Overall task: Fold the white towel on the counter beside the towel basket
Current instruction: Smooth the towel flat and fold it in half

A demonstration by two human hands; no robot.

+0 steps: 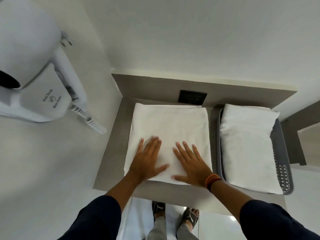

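A white towel (170, 125) lies flat on the grey counter (112, 153) as a neat rectangle, its near edge at the counter's front. My left hand (149, 158) rests palm down on the towel's near left part, fingers spread. My right hand (192, 163) lies flat on its near right part, with orange and dark bands on the wrist. Neither hand grips the cloth. Right of the towel stands the grey towel basket (284, 170), which holds another folded white towel (245, 148).
A white wall-mounted hair dryer (39, 87) with a coiled cord (90, 120) hangs on the left wall. A black socket plate (192, 97) sits on the grey backsplash behind the towel. My feet in dark sandals (174, 213) show below the counter's front edge.
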